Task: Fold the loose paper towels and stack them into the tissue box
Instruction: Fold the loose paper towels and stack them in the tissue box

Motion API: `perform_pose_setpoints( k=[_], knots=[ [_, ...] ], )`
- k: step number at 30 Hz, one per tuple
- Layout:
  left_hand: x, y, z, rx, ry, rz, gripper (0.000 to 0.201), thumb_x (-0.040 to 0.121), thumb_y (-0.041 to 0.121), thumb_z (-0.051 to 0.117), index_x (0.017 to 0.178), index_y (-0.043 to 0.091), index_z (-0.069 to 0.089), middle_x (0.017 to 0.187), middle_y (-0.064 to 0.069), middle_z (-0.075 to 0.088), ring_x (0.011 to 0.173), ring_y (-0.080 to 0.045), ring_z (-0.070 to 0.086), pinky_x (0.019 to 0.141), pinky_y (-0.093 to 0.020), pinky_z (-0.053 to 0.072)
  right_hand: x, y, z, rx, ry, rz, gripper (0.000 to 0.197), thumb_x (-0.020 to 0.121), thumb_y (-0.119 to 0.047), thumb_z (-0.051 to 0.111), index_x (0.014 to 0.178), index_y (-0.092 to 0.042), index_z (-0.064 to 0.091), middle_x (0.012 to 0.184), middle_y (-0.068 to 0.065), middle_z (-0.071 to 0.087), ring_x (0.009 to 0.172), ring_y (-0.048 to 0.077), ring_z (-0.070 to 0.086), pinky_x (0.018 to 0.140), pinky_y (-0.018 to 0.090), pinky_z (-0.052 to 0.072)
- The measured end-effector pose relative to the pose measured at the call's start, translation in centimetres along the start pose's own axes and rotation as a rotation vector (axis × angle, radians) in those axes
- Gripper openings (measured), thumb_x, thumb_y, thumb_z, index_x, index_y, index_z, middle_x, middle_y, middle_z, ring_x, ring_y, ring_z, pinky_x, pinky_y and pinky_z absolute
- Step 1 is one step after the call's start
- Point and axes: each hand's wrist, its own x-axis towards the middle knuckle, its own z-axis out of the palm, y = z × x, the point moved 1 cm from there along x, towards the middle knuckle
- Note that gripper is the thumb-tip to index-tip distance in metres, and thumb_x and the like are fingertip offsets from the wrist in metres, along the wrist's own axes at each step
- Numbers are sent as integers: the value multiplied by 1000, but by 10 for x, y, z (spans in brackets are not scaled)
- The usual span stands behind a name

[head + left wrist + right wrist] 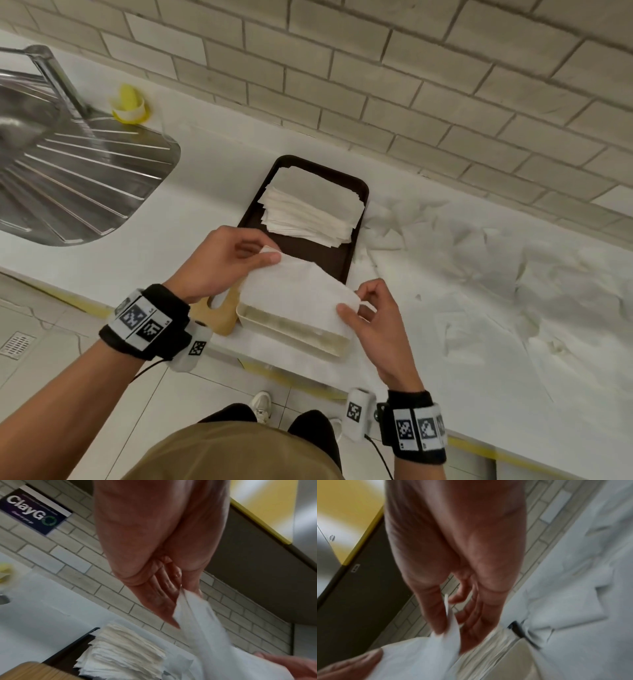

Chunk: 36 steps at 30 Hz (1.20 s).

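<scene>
A folded white paper towel [298, 291] hangs just above the open cream tissue box [294, 324] at the counter's front edge. My left hand [272, 255] pinches its far left corner between thumb and fingers. My right hand [352, 303] pinches its right end. In the left wrist view the left hand [178, 609] holds the towel [205, 635] by its edge. The right wrist view shows the right hand [448, 627] gripping the towel [419, 658] over the box [513, 655]. Loose crumpled paper towels [496, 267] lie spread over the counter to the right.
A dark tray [342, 260] behind the box carries a stack of folded towels [308, 205]. The box's wooden lid [222, 311] lies left of it. A steel sink drainboard [85, 164] and a yellow item [130, 102] sit far left. A tiled wall [376, 85] backs the counter.
</scene>
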Motion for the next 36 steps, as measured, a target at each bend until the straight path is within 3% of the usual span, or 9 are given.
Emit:
perform_pose_setpoints(
  k=[3,5,7,10,14,20,25,31,36],
  knots=[
    [3,17,11,161,-35,172,7,97,31,80,101,27,83,106,14,80,104,-10,75,99,-38,59,-3,-3,-12,-282,-46,31,53,84,-33,94,119,-32,53,124,-11,63,110,17,71,89,22,58],
    [4,31,19,302,-88,321,9,98,35,78,103,30,83,112,18,77,111,-7,71,99,-37,56,-4,-20,-14,-409,6,-149,80,79,-51,94,142,-38,46,143,-19,52,132,-2,54,108,16,45],
    [7,48,27,339,-133,430,11,102,32,74,106,25,81,109,16,76,108,-8,71,95,-33,55,-3,-47,-7,-325,-46,-333,84,85,-50,89,153,-34,42,152,-22,51,144,-3,46,116,12,35],
    [14,67,35,307,3,487,12,107,26,68,109,18,77,99,14,76,92,-4,71,82,-21,52,8,-72,7,-199,-98,-372,42,97,-33,82,134,-29,61,119,-16,73,117,5,69,96,17,49],
    [16,49,31,344,281,391,10,108,22,65,113,15,69,78,13,63,70,-6,60,67,-12,42,21,-60,2,-231,-22,-312,9,105,-41,70,107,-32,68,100,-18,74,94,5,70,77,20,49],
    [8,-39,48,610,167,159,36,101,19,73,126,21,48,67,1,56,59,-25,56,57,-39,42,32,12,16,-570,73,-217,22,106,-37,68,124,-31,56,106,-8,72,98,12,65,84,35,51],
    [5,-82,81,997,26,77,61,78,19,91,123,13,51,66,-3,70,77,-34,67,79,-50,54,40,51,43,-1109,167,-331,41,90,-38,85,115,-26,55,85,-2,71,84,27,63,74,43,48],
    [14,-73,87,1043,118,86,50,79,32,91,114,15,60,99,-6,69,91,-32,62,77,-48,51,109,54,-40,-781,401,-224,21,102,-29,67,117,-20,55,106,6,64,100,29,60,82,46,55],
    [30,-42,106,923,123,256,28,89,27,81,103,20,59,94,3,62,87,-23,55,71,-36,44,185,77,-109,-1188,150,-6,75,89,-51,78,155,-48,43,163,14,29,149,46,32,115,63,39]
  ],
)
